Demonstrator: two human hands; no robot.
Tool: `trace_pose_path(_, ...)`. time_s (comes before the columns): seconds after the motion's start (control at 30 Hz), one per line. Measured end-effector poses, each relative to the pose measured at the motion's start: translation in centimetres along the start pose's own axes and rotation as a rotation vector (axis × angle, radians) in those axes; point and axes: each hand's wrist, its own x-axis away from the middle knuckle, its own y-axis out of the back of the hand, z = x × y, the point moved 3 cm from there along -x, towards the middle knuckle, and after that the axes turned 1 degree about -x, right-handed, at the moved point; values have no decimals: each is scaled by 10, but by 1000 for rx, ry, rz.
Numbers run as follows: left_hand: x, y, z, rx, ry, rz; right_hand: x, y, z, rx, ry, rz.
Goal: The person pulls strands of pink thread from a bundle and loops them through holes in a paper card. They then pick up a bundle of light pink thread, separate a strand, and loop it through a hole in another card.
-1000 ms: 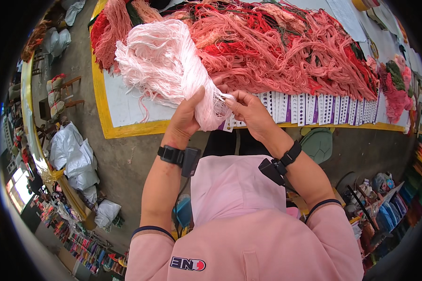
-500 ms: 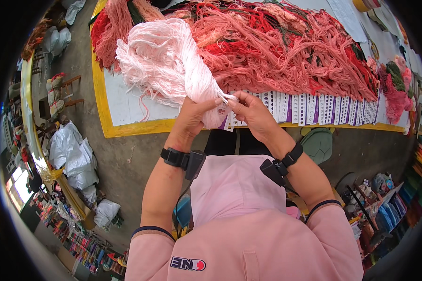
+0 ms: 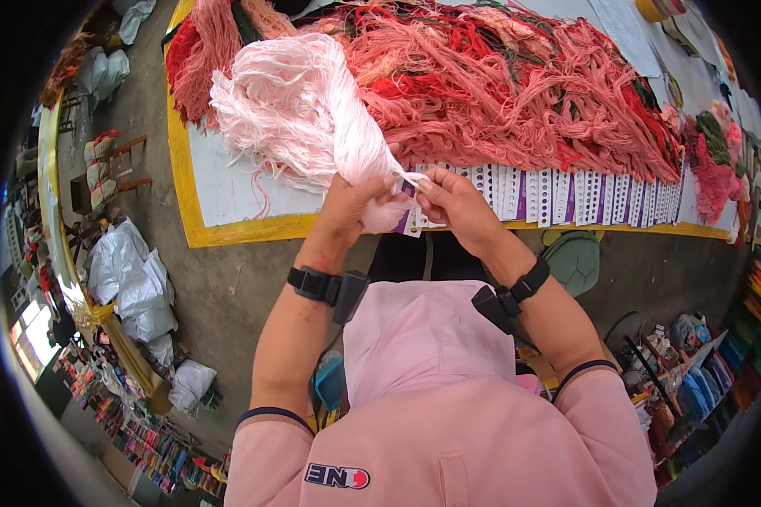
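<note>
A big pale pink skein of thread [image 3: 292,110] lies on the table, its near end gathered and twisted. My left hand [image 3: 351,207] is closed round that gathered end, and a small looped tuft hangs below the fingers. My right hand [image 3: 451,203] pinches a thin strand bundle drawn out from the skein, a short way right of the left hand. Beneath and beside the hands, a row of white cards with punched holes [image 3: 558,198] lines the table's near edge.
A heap of coral, red and dark green thread [image 3: 499,93] covers the table beyond my hands. The table has a yellow edge [image 3: 254,231]. A green stool [image 3: 572,260] stands under its right side. White plastic bags [image 3: 131,275] sit on the floor at left.
The strand bundle between my hands is pulled straighter and tighter, and the right hand has shifted slightly. The left hand keeps its hold on the skein, and the tuft below it looks smaller.
</note>
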Motion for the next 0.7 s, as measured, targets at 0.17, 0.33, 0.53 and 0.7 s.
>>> trace_pose_path(0.17, 0, 74, -41, -1147, -430, -282, 7, 26, 39, 965, 80, 35)
trace_pose_path(0.33, 14, 201, -135, -1280, -28, -628, 17, 76, 78, 421, 258, -35)
trace_pose_path(0.53, 62, 291, -198, 36, 47, -268, 27, 117, 138, -551, 552, -35)
trace_pose_path(0.7, 81, 361, -260, 171, -79, -167, 63, 194, 189, -717, 594, -24)
